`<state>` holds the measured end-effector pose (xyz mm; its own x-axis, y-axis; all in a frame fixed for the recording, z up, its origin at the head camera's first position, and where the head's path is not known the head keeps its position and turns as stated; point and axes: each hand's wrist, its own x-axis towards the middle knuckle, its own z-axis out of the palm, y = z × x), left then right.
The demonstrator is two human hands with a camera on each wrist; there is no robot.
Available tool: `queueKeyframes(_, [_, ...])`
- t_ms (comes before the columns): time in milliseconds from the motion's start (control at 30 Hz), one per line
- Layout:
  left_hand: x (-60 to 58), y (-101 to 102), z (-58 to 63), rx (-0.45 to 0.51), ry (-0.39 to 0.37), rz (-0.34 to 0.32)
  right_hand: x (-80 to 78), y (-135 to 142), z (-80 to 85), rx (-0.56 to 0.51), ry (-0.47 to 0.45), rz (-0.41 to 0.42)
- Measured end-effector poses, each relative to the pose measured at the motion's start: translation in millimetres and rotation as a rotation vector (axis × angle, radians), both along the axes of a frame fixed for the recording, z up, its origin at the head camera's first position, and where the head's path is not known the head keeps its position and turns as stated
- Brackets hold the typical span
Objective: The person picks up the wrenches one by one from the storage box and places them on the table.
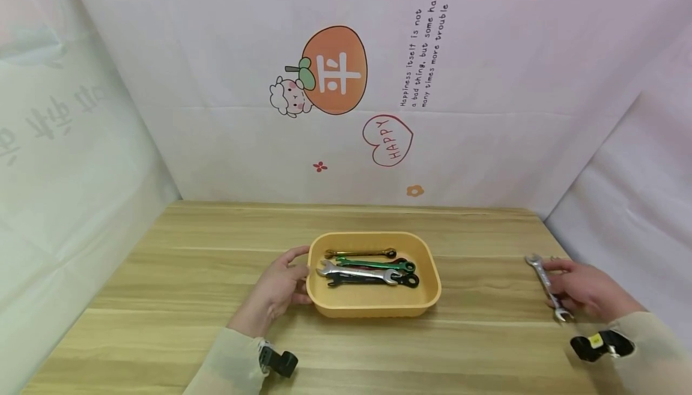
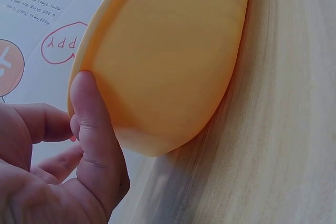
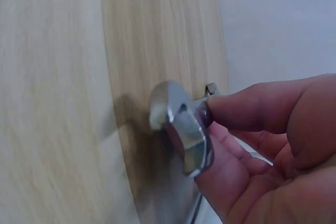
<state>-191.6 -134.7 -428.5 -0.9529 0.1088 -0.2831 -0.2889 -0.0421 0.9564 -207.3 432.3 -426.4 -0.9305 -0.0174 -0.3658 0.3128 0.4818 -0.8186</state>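
Head view alone shows wrenches (image 1: 359, 272) inside the basin (image 1: 373, 310), which the left hand (image 1: 281, 284) grips. Right of it, the right hand (image 1: 581, 290) pinches a silver wrench (image 1: 542, 275); behind, cloth (image 1: 486, 155) reads "HAPPY".

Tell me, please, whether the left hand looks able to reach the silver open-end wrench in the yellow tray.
Probably yes. The left hand is at the left end of the yellow tray, which is open on top; nothing seems to lie over the silver open-end wrench. Only the rim stands between.
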Motion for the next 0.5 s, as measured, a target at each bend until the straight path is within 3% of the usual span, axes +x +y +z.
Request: queueKeyframes(500, [-0.6, 0.3, -0.7, -0.005, -0.002, 0.003, 2.8, 11.2, 4.5, 0.321, 0.099, -0.012])
